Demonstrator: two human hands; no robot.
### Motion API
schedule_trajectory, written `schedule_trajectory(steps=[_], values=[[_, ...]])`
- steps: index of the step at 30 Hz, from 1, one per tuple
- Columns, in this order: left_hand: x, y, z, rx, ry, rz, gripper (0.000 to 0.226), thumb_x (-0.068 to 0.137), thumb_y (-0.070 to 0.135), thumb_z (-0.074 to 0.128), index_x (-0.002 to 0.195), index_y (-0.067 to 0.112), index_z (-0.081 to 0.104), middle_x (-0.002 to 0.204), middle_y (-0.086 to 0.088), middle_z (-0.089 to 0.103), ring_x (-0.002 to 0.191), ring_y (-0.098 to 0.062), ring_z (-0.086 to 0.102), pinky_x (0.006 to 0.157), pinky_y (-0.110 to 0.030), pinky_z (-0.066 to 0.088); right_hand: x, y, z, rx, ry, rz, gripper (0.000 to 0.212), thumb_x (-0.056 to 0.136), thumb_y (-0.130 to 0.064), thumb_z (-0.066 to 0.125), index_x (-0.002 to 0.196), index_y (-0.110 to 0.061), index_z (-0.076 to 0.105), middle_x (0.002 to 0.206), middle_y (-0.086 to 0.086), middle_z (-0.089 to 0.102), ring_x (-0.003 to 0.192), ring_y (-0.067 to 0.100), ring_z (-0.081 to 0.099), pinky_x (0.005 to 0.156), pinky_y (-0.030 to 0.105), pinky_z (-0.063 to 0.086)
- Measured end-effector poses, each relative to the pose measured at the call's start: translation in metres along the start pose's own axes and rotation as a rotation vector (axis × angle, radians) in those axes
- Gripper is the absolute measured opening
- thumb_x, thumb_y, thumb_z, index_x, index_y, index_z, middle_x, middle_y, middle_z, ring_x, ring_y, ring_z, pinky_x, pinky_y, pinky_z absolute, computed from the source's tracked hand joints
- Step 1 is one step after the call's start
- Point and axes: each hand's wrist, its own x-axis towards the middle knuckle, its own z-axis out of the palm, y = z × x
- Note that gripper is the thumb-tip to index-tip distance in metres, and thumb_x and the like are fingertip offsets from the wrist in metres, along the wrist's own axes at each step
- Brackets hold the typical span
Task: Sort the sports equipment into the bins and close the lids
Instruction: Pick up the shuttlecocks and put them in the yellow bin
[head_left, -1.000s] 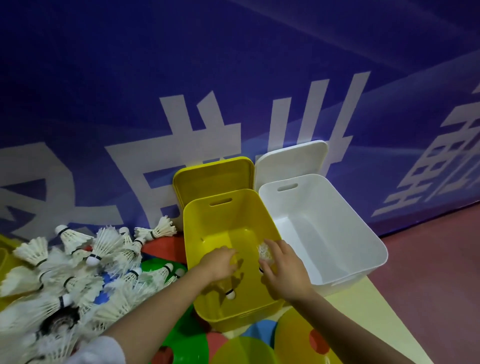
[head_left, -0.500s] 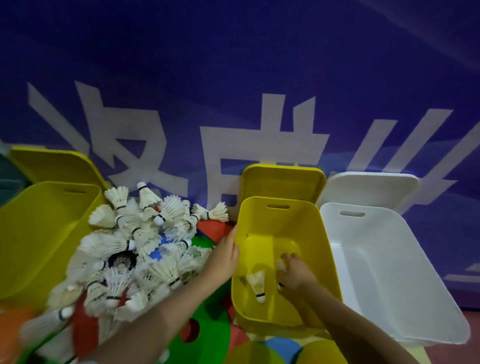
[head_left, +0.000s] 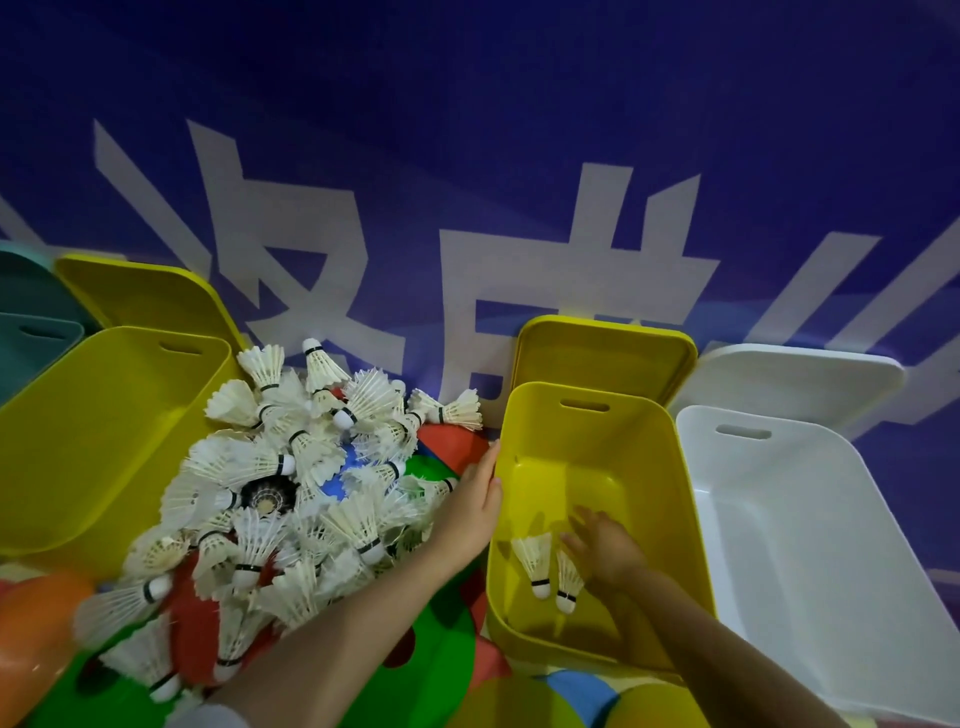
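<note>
Banner (head_left: 519, 156) with large white characters, partly cropped; yellow bin (head_left: 597, 467) now holds two shuttlecocks (head_left: 550, 566), right hand (head_left: 605, 551) fingers spread, released; left hand (head_left: 475, 504) flat, empty

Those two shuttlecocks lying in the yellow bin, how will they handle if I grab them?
The two shuttlecocks probably weigh very little: thin white feather skirts on small cork tips. The feathers look fragile, so pinching the tips seems safer. Lying on their sides in the yellow bin, they would likely roll in an arc if nudged.

White shuttlecocks (head_left: 291, 467) with black bands, yellow bin (head_left: 597, 431), white bin (head_left: 831, 493), blue banner (head_left: 467, 130) with white characters
</note>
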Motion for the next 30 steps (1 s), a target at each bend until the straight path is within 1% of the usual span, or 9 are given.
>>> schedule_trajectory(steps=[4,8,11,13,15,18,21,26,30], values=[[-0.004,0.008,-0.017,0.118,-0.042,0.022,0.049,0.102,0.039,0.032,0.149,0.038,0.019,0.134,0.002,0.048,0.099,-0.01,0.056,0.087,-0.035,0.052,-0.013,-0.019,-0.032,0.231,0.159,-0.004,0.053,0.095,-0.038,0.052,0.142,-0.015,0.04,0.137,0.015,0.049,0.12,0.026,0.053,0.095,0.03,0.041],[-0.02,0.023,-0.056,0.239,-0.007,0.143,0.044,0.101,0.041,0.033,0.144,0.034,0.035,0.14,0.01,0.039,0.112,-0.004,0.049,0.09,-0.025,0.047,-0.045,-0.048,-0.059,0.338,0.309,-0.092,0.045,0.095,-0.037,0.051,0.136,-0.021,0.047,0.12,0.006,0.06,0.107,0.019,0.058,0.089,0.03,0.045],[-0.035,0.015,-0.097,0.264,0.096,0.182,0.042,0.099,0.036,0.042,0.141,0.031,0.041,0.14,0.012,0.039,0.12,-0.003,0.043,0.096,-0.022,0.041,-0.068,-0.083,-0.066,0.351,0.395,-0.22,0.038,0.096,-0.032,0.053,0.133,-0.023,0.051,0.11,0.001,0.061,0.101,0.014,0.057,0.084,0.026,0.044],[-0.043,-0.001,-0.122,0.319,0.156,0.178,0.041,0.097,0.037,0.046,0.137,0.029,0.046,0.136,0.01,0.043,0.123,-0.007,0.043,0.095,-0.025,0.042,-0.076,-0.112,-0.061,0.351,0.42,-0.294,0.035,0.095,-0.03,0.054,0.13,-0.024,0.053,0.109,-0.005,0.06,0.099,0.009,0.057,0.083,0.023,0.045],[-0.05,-0.019,-0.14,0.407,0.157,0.123,0.046,0.094,0.046,0.049,0.136,0.028,0.047,0.136,0.009,0.042,0.125,-0.012,0.043,0.093,-0.029,0.045,-0.078,-0.141,-0.048,0.361,0.4,-0.354,0.033,0.096,-0.026,0.054,0.128,-0.024,0.055,0.111,-0.009,0.058,0.099,0.005,0.055,0.082,0.02,0.044],[-0.059,-0.041,-0.148,0.551,0.027,-0.061,0.063,0.088,0.059,0.049,0.142,0.03,0.037,0.142,0.003,0.038,0.126,-0.017,0.041,0.095,-0.033,0.045,-0.075,-0.174,-0.02,0.315,0.351,-0.44,0.036,0.094,-0.023,0.056,0.13,-0.02,0.055,0.12,-0.005,0.058,0.103,0.008,0.056,0.086,0.02,0.045],[-0.065,-0.056,-0.144,0.536,-0.083,-0.115,0.071,0.085,0.063,0.053,0.144,0.031,0.033,0.147,0.003,0.036,0.129,-0.017,0.043,0.097,-0.033,0.045,-0.072,-0.187,0.006,0.212,0.292,-0.458,0.041,0.094,-0.025,0.056,0.134,-0.019,0.05,0.124,-0.001,0.056,0.108,0.011,0.055,0.087,0.017,0.04],[-0.062,-0.063,-0.147,0.37,-0.134,-0.119,0.067,0.086,0.038,0.063,0.145,0.031,0.034,0.149,0.002,0.036,0.133,-0.015,0.04,0.103,-0.026,0.037,-0.068,-0.192,0.029,0.018,0.105,-0.351,0.056,0.096,-0.031,0.05,0.147,-0.023,0.03,0.139,0.004,0.042,0.125,0.019,0.044,0.1,0.026,0.034],[-0.064,-0.063,-0.165,0.246,-0.075,-0.137,0.061,0.084,0.026,0.065,0.14,0.035,0.041,0.137,0.001,0.044,0.116,-0.014,0.052,0.092,-0.021,0.042,-0.061,-0.199,0.042,-0.044,0.077,-0.333,0.059,0.094,-0.035,0.05,0.148,-0.027,0.026,0.146,0.002,0.036,0.135,0.022,0.035,0.11,0.033,0.032]])
